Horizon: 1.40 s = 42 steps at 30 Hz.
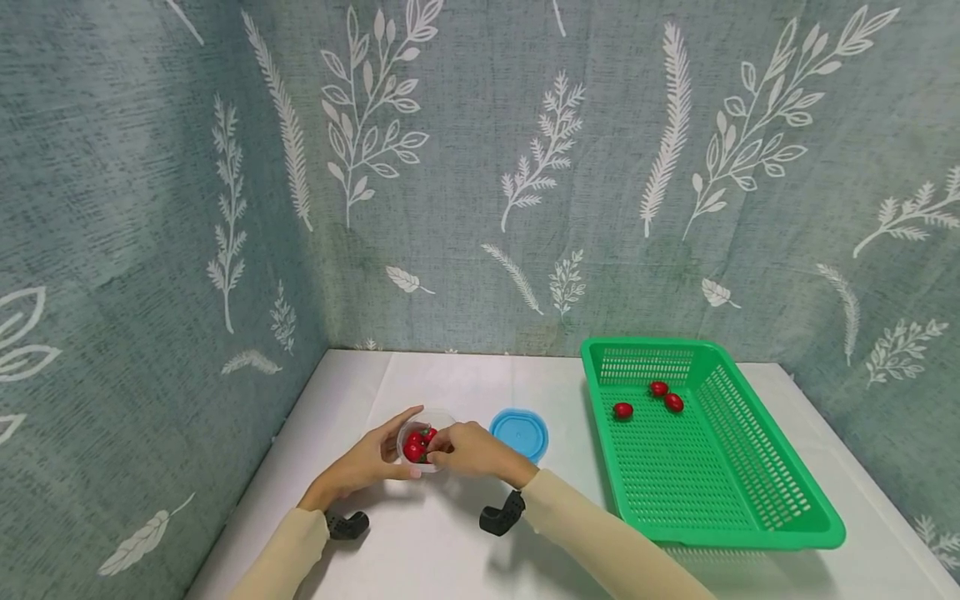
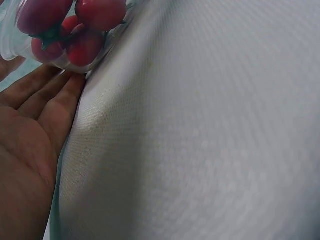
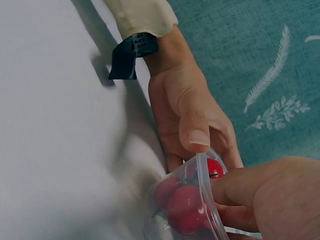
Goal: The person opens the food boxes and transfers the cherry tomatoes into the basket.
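A small clear plastic container [image 1: 437, 417] with several red cherry tomatoes [image 1: 414, 448] inside stands on the white table. My left hand [image 1: 365, 460] holds it from the left, fingers round the far side and thumb at the near rim. In the left wrist view, fingertips lie against the wall of the container [image 2: 9, 37], and tomatoes [image 2: 101, 14] with green stems show through. My right hand [image 1: 474, 450] reaches in over the right rim with bent fingers among the tomatoes. In the right wrist view its fingertips are hidden behind the container wall [image 3: 201, 175]; I cannot tell whether they pinch a tomato.
A round blue lid [image 1: 519, 433] lies on the table just right of my right hand. Farther right stands a large green basket [image 1: 675, 467] with three cherry tomatoes near its far end. Patterned grey-green cloth [image 1: 480, 167] hangs behind and to the left of the table.
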{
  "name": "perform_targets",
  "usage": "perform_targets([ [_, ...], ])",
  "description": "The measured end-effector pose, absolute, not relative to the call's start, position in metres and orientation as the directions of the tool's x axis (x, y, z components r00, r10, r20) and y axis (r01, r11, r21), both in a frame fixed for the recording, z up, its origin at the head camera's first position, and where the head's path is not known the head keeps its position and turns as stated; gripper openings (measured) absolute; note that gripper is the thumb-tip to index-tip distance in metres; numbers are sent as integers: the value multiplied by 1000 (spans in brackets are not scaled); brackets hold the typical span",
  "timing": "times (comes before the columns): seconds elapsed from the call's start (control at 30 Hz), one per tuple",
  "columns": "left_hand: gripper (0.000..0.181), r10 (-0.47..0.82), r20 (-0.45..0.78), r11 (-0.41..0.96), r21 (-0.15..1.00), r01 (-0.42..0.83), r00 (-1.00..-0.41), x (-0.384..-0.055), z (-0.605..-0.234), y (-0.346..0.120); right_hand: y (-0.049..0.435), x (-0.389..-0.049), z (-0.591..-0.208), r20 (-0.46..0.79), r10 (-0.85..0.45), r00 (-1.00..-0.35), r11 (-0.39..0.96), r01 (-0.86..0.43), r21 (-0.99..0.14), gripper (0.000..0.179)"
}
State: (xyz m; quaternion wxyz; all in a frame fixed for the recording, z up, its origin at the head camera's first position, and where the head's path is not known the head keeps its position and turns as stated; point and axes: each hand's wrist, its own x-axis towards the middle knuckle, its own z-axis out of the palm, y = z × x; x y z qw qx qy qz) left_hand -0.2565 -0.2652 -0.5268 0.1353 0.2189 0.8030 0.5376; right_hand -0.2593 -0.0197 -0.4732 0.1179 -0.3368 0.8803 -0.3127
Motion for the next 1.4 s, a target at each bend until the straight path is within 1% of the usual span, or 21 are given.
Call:
perform_targets([
  [0.17,102,503,15,302,934,192,-864,-256,-527,-265,-19,-259,-472,19,-658,-753,570,-514,-641,14],
  [0.43,104,489,-8,311,936,166,-872,-255,-525,-263,-16,-258,-468,34,-638,-769,552,-488,-677,14],
  [0.63,103,488,-12,327,930,170,-873,-254,-528,-262,-13,-256,-464,28,-610,-792,575,-466,-672,13],
  [0.97,106,498,-8,285,946,155,-867,-255,-528,-262,-8,-254,-447,58,-590,-805,602,-486,-633,19],
  [1.07,106,495,-15,294,944,152,-869,-255,-528,-261,-3,-254,-441,70,-590,-805,600,-495,-629,20],
  [1.27,105,480,-26,303,943,138,-877,-255,-526,-261,6,-254,-426,126,-576,-808,589,-517,-621,18],
  [1.4,104,463,-28,312,941,133,-886,-253,-525,-261,12,-253,-418,152,-587,-795,571,-540,-618,16],
])
